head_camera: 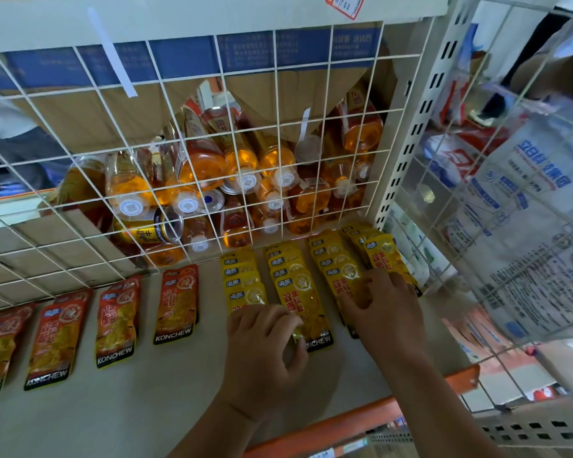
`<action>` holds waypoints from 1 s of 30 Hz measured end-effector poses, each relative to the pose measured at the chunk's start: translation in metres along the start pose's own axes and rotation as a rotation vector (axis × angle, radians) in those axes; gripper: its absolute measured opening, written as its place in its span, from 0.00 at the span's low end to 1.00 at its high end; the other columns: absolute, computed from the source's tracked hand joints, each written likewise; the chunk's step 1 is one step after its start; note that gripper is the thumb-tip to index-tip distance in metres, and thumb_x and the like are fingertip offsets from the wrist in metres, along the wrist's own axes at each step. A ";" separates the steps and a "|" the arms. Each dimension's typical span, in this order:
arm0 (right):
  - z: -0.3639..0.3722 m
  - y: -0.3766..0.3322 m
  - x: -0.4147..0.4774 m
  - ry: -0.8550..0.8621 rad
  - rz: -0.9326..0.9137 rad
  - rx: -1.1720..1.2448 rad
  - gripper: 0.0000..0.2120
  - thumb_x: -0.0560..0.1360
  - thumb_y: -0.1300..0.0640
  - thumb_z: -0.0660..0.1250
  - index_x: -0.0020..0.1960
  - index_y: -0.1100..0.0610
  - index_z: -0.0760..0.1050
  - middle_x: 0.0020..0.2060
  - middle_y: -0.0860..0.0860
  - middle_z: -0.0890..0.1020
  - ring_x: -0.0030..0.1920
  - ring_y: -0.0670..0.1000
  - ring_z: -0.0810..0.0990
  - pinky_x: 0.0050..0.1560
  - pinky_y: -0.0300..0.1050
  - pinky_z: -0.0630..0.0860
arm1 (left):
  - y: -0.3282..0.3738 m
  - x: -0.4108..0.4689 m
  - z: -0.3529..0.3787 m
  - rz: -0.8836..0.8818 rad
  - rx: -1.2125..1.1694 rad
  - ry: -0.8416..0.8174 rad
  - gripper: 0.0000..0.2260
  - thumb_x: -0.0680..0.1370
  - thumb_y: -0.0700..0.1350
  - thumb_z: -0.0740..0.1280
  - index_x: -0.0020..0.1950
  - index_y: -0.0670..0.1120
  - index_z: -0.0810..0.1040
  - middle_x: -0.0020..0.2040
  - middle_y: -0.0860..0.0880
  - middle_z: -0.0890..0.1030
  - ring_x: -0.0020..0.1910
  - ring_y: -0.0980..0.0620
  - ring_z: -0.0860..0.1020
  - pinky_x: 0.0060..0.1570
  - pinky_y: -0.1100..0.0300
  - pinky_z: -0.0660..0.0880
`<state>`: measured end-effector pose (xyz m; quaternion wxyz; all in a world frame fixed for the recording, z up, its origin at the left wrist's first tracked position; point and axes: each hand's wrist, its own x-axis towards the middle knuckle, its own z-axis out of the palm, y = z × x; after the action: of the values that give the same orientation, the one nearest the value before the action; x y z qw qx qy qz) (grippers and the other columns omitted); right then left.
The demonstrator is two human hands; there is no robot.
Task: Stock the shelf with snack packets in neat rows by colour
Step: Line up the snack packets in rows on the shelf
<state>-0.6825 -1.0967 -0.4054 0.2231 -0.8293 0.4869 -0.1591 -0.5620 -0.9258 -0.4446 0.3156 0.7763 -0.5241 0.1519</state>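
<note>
Indoors, a person's two hands work over yellow snack packets (303,299) laid in four overlapping rows on the right of a pale shelf (146,408). The left hand (265,342), fingers curled, pinches a yellow packet at the near end of the two left-hand yellow rows. The right hand (384,312) lies with fingers spread flat across the two rows farther right, grasping nothing. Red-orange packets (177,302) line the shelf's left side. Beyond a white wire grid (212,160) at the far edge, bottles of amber drink (205,166) lie heaped.
</note>
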 end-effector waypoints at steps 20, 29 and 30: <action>-0.036 -0.131 -0.002 -0.124 -0.722 0.331 0.12 0.77 0.47 0.69 0.59 0.48 0.77 0.53 0.42 0.75 0.57 0.45 0.73 0.55 0.43 0.71 | -0.010 0.014 -0.126 -0.349 0.255 0.141 0.18 0.75 0.54 0.67 0.63 0.52 0.79 0.62 0.50 0.79 0.63 0.44 0.76 0.62 0.41 0.72; -0.066 -0.275 -0.096 -0.099 -1.070 0.452 0.13 0.74 0.49 0.68 0.57 0.52 0.79 0.52 0.46 0.79 0.56 0.47 0.74 0.56 0.39 0.66 | -0.029 -0.018 -0.319 -0.350 0.497 0.446 0.20 0.74 0.52 0.67 0.66 0.48 0.80 0.64 0.49 0.79 0.64 0.43 0.75 0.65 0.50 0.66; -0.069 -0.292 -0.112 -0.095 -1.090 0.460 0.13 0.74 0.49 0.69 0.57 0.52 0.79 0.53 0.46 0.79 0.57 0.47 0.73 0.56 0.38 0.64 | -0.030 -0.027 -0.343 -0.343 0.517 0.472 0.20 0.74 0.52 0.67 0.66 0.48 0.80 0.64 0.49 0.78 0.64 0.43 0.75 0.65 0.49 0.67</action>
<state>-0.5536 -0.8889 -0.1981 0.3048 -0.8964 -0.0666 -0.3148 -0.5129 -0.6760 -0.2109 0.2424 0.8504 -0.2441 0.3982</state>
